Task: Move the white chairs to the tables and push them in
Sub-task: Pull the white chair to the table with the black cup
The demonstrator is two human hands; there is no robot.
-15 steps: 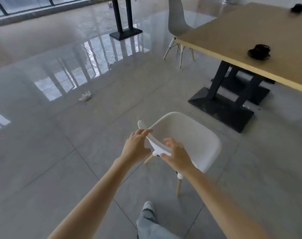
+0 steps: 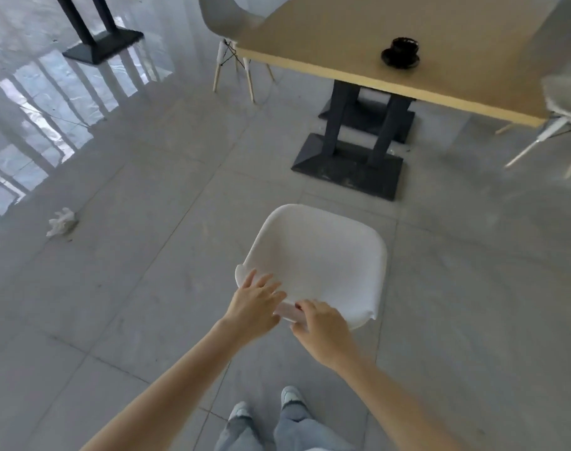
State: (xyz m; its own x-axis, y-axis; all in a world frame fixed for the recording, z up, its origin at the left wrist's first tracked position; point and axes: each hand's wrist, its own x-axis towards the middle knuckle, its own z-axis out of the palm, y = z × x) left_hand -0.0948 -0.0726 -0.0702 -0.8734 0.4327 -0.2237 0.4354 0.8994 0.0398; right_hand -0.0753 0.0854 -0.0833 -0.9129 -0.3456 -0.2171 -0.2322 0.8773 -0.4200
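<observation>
White chair (image 2: 316, 265) stands on the floor just short of the wooden surface (image 2: 342, 43) — seat facing its black base (image 2: 349, 167). Left hand (image 2: 255, 305) lies flat on the backrest rim, fingers spread, grip released. Right hand (image 2: 323, 330) is clenched on that rim. Black cup (image 2: 401, 52) sits on the surface.

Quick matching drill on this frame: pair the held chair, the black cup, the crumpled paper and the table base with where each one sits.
Things:
1. held chair
2. black cup
3. crumpled paper
4. table base

Places:
A. on the tabletop
B. on the floor at left
C. under the tabletop
D. under both hands, short of the table

Pairs: 1-D, 2-A, 3-B, 4-C
</observation>
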